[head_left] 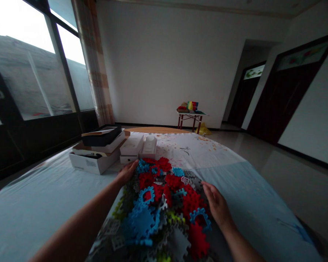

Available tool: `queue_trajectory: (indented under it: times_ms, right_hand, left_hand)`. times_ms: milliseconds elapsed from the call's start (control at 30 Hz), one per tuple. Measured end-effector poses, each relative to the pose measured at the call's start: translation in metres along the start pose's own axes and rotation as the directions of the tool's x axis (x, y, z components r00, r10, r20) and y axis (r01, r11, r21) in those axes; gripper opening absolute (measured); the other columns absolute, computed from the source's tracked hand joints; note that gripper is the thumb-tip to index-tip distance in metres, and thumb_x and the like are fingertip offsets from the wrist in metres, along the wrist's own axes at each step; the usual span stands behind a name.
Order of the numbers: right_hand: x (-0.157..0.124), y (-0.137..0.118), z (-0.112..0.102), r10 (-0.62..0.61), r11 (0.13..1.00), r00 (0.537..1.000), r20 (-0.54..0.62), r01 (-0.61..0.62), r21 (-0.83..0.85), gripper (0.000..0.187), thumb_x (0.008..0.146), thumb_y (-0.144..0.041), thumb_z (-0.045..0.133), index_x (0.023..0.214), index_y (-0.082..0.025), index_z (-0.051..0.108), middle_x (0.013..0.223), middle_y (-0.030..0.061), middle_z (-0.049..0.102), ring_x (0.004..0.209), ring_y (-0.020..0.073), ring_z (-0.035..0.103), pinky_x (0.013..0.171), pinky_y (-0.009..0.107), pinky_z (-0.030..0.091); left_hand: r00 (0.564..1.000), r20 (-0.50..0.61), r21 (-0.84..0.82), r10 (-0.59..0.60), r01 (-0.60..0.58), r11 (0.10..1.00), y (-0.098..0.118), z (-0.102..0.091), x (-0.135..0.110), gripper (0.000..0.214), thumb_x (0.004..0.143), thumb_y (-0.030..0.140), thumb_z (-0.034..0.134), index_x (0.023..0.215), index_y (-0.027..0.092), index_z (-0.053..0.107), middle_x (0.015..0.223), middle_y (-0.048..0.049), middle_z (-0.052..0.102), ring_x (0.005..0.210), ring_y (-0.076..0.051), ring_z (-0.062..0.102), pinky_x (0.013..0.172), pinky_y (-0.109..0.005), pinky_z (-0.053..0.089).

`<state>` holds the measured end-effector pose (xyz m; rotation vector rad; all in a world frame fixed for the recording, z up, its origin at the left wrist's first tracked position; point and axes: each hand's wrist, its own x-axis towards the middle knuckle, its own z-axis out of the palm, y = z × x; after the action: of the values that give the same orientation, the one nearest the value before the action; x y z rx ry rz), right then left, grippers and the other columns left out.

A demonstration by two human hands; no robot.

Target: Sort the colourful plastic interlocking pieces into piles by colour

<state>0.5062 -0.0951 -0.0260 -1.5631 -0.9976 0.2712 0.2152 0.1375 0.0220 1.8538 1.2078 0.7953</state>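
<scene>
A heap of toothed plastic building tiles (164,203), red, blue, grey and yellow-green, lies in front of you on the pale cloth that covers the bench (248,189). Your left hand (128,171) rests against the heap's far left edge, fingers together and flat on the pieces. Your right hand (217,205) lies along its right side, fingers loosely extended, pinching nothing. Beyond the heap, stacked white boxes (98,156) and a dark tray (101,135) sit near the window.
</scene>
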Motion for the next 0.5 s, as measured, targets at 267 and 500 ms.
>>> queue_trajectory:
  times_ms: [267,500]
  right_hand:
    - [0.0,0.001,0.001,0.009,1.0,1.0,0.027,-0.009,0.01,0.05,0.076,-0.058,0.047,0.099,-0.017,0.062,0.108,0.0106,0.063,0.108,0.0252,0.053,0.098,0.039,0.038]
    - [0.0,0.003,0.0,-0.007,1.0,1.0,0.017,0.007,0.012,0.049,0.075,-0.059,0.047,0.099,-0.018,0.062,0.109,0.0111,0.063,0.107,0.0249,0.054,0.098,0.039,0.038]
  left_hand:
    - [0.953,0.3,-0.297,-0.053,0.146,0.943,0.019,0.027,-0.009,0.078,0.064,0.074,0.038,0.106,0.013,0.062,0.103,-0.0089,0.066,0.105,-0.029,0.056,0.091,-0.037,0.045]
    - [0.892,0.444,-0.449,0.085,0.139,0.883,0.039,0.041,-0.014,0.074,0.065,0.072,0.042,0.109,0.016,0.061,0.112,-0.0079,0.062,0.11,-0.027,0.053,0.099,-0.038,0.038]
